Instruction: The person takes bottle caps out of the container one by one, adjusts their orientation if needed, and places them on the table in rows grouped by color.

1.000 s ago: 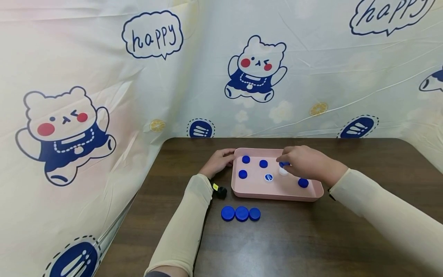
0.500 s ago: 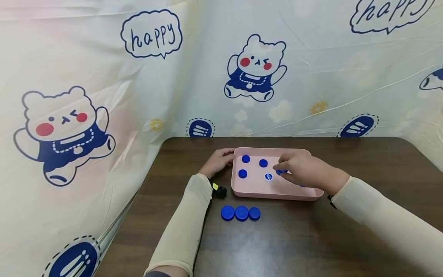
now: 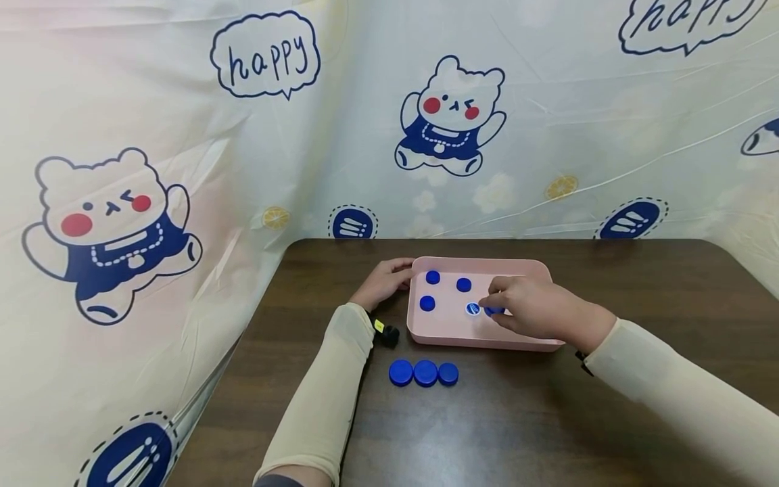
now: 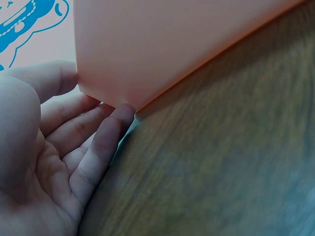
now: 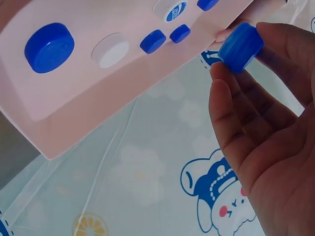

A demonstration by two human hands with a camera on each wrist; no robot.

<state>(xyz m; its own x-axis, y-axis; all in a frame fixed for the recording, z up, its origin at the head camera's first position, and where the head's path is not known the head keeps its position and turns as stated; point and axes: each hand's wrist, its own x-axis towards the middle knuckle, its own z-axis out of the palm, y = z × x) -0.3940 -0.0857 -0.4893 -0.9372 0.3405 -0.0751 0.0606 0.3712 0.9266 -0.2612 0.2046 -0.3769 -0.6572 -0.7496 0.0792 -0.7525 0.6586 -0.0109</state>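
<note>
My right hand pinches a blue bottle cap between thumb and fingertips, low over the pink tray. Close beside its fingertips lies a cap with a white rim and printed blue top. The right wrist view also shows a white cap and a larger-looking blue cap in the tray, both hidden by my right hand in the head view. More blue caps sit to the left, one at the back corner. My left hand holds the tray's far left corner, thumb and fingertips against its wall.
On the brown table, in front of the tray, three blue caps stand in a row. A small black device with a yellow label is at my left wrist. A printed cloth hangs behind the table.
My right hand has brought the blue cap from the back of the tray toward the near side, past the white cap and alongside the printed one. The left hand stays at the corner.
</note>
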